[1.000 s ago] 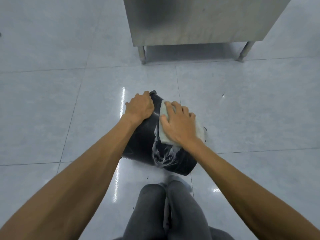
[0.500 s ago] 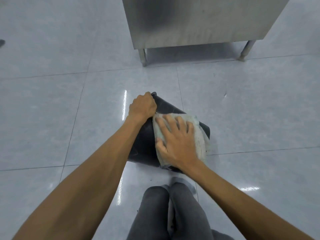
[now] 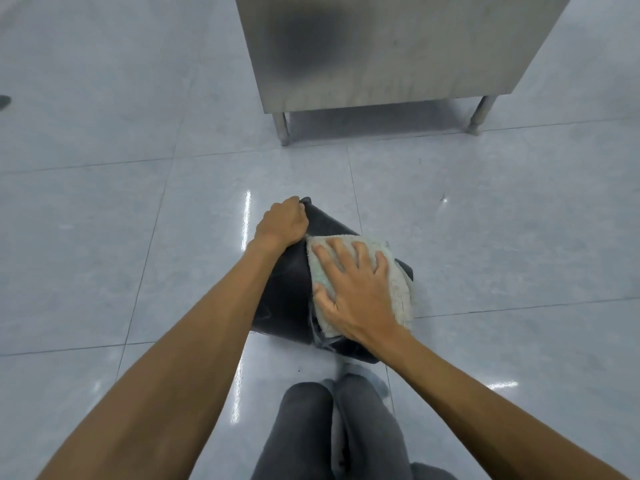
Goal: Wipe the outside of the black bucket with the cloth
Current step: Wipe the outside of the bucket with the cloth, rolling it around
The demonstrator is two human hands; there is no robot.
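Observation:
The black bucket (image 3: 289, 292) lies tipped on its side on the glossy tiled floor just in front of my knees. My left hand (image 3: 282, 223) is closed around its far upper edge and holds it steady. A pale green-white cloth (image 3: 398, 282) is spread over the bucket's upper side. My right hand (image 3: 353, 289) presses flat on the cloth with fingers spread, covering most of its middle. The bucket's right part is hidden under cloth and hand.
A stainless steel cabinet (image 3: 388, 46) on short legs (image 3: 282, 128) stands about one tile beyond the bucket. My knees in grey trousers (image 3: 332, 431) are close behind the bucket. Open tiled floor (image 3: 104, 237) stretches to the left and right.
My right hand has slid the cloth down and toward me over the bucket's side, and the cloth now lies spread wider. The left hand keeps its grip on the edge.

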